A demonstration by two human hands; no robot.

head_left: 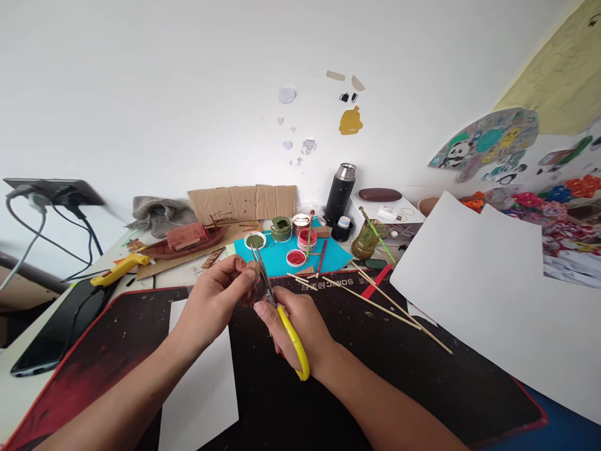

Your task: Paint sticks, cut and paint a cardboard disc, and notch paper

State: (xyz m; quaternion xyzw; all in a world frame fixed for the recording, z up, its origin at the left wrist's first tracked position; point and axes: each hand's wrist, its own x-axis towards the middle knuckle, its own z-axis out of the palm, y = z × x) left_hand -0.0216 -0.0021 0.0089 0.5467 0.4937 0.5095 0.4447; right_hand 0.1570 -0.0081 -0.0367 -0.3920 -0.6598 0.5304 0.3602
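Yellow-handled scissors (295,341) are in my right hand (300,326), their blades pointing up and away, slightly parted. My left hand (213,300) is closed in a pinch beside the blades, thumb against forefinger. Whatever lies between those fingertips is too small to make out. Both hands are above the black mat (375,376). Under my left forearm lies a white paper strip (201,388). Thin wooden sticks (399,316) rest on the mat to the right of my hands.
Green paint (281,229) and red paint (296,257) stand on blue paper (277,266). Behind are a black thermos (340,194) and a murky jar (365,241). A red model boat (188,241), yellow glue gun (117,269) and phone (61,326) lie left; white sheets (493,300) lie right.
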